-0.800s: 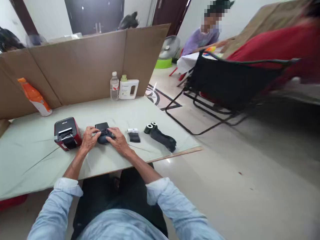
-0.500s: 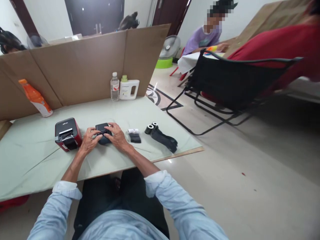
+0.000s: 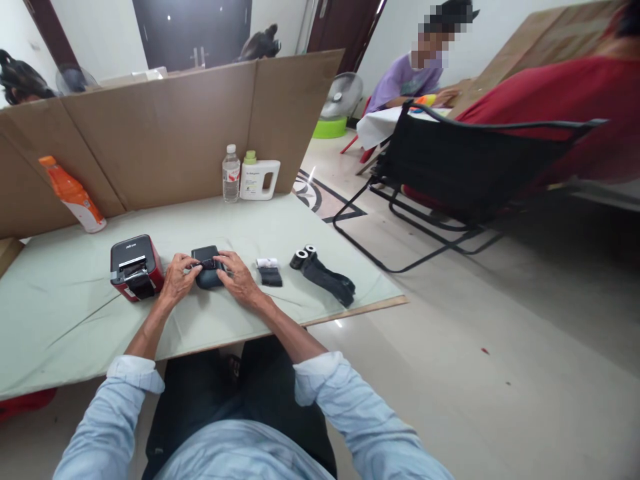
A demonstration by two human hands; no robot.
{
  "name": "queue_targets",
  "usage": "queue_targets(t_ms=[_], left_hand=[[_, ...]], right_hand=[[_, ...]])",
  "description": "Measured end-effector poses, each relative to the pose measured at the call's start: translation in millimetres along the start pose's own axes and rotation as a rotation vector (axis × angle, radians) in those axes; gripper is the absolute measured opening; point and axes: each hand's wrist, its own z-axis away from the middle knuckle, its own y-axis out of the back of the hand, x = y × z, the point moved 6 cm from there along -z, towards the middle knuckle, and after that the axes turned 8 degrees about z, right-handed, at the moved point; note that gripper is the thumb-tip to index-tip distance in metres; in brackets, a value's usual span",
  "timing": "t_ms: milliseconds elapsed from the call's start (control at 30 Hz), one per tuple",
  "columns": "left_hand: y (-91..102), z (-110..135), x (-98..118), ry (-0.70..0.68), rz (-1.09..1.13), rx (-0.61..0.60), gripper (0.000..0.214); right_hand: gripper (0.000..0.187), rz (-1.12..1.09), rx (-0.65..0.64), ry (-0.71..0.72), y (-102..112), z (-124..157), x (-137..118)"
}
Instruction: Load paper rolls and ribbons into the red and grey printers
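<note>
Both hands rest on a small black device (image 3: 207, 262) lying on the pale green table (image 3: 75, 313). My left hand (image 3: 177, 278) pinches its left side with curled fingers. My right hand (image 3: 239, 280) presses on its right side, thumb and forefinger closed at the device's middle. A red and black label printer (image 3: 134, 267) stands just left of my left hand. To the right of my right hand lie a small black folded piece with a white label (image 3: 269, 271) and a pair of rolled black socks (image 3: 325, 275).
A cardboard screen (image 3: 165, 133) walls the table's far side, with a water bottle (image 3: 231, 173), a white jug (image 3: 259, 177) and an orange bottle (image 3: 73, 194) against it. A black folding chair (image 3: 450, 173) stands on the floor at right. Other people sit beyond.
My fingers shifted slightly on the black device, the right hand drawing a little closer to me. The view drifted a touch; nothing else moved.
</note>
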Motion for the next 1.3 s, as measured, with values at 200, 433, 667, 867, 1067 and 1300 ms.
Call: queue_targets(t_ms=[200, 433, 667, 867, 1067, 1300], left_hand=[[1.8, -6.9, 0.4, 0.01, 0.006, 0.048, 0.016], [3.7, 9.2, 0.3, -0.009, 0.093, 0.0, 0.028], [-2.0, 23.7, -14.7, 0.004, 0.073, -0.052, 0.063], [-9.4, 28.8, -18.9, -0.025, -0.06, -0.022, 0.068], [-10.4, 28.6, -22.5, -0.034, -0.107, -0.01, 0.061], [-7.4, 26.6, -19.8, -0.049, -0.136, -0.03, 0.063]], right_hand=[[0.036, -0.009, 0.007, -0.062, -3.6, -16.0, 7.1], [0.01, 0.027, 0.11, -0.087, -9.4, -25.5, -1.8], [0.025, 0.012, 0.147, -0.046, -7.5, 4.8, -7.8], [0.037, 0.071, 0.111, -0.044, -10.6, 12.3, -10.6], [0.046, 0.101, 0.104, -0.07, -11.3, 10.8, -12.6], [0.059, 0.139, 0.078, -0.119, -15.8, 11.4, -7.7]])
